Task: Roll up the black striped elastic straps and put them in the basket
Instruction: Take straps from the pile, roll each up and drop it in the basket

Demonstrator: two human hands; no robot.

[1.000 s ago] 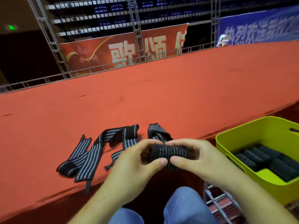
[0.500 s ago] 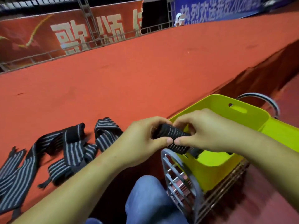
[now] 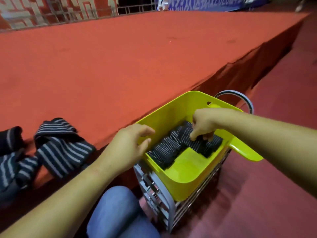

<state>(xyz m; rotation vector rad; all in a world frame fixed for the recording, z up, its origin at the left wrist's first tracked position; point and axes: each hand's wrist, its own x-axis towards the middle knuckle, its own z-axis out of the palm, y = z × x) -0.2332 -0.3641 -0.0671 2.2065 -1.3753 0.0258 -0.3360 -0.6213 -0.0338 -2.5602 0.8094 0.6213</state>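
Observation:
A yellow-green plastic basket (image 3: 183, 176) stands on a grey wire stool at my right knee. Several rolled black striped straps (image 3: 164, 152) lie in a row along its far side. My right hand (image 3: 203, 124) reaches down into the basket, its thumb and fingers pinching a rolled strap (image 3: 197, 145) that lies among the others. My left hand (image 3: 127, 148) hovers at the basket's left rim with fingers loosely spread, holding nothing. Several unrolled black striped straps (image 3: 56, 145) lie in a heap on the red-covered ledge to the left.
The red carpeted platform (image 3: 120, 54) runs across the view, its front edge just left of the basket. The grey wire stool (image 3: 154, 191) holds the basket over a red floor (image 3: 265, 186). My blue-jeaned knee (image 3: 118, 212) is below the hands. A metal railing and banners stand far behind.
Both hands carried the rolled strap from the ledge rightward to the basket. The left hand let go and now hovers at the rim; the right hand lowered the roll among the others.

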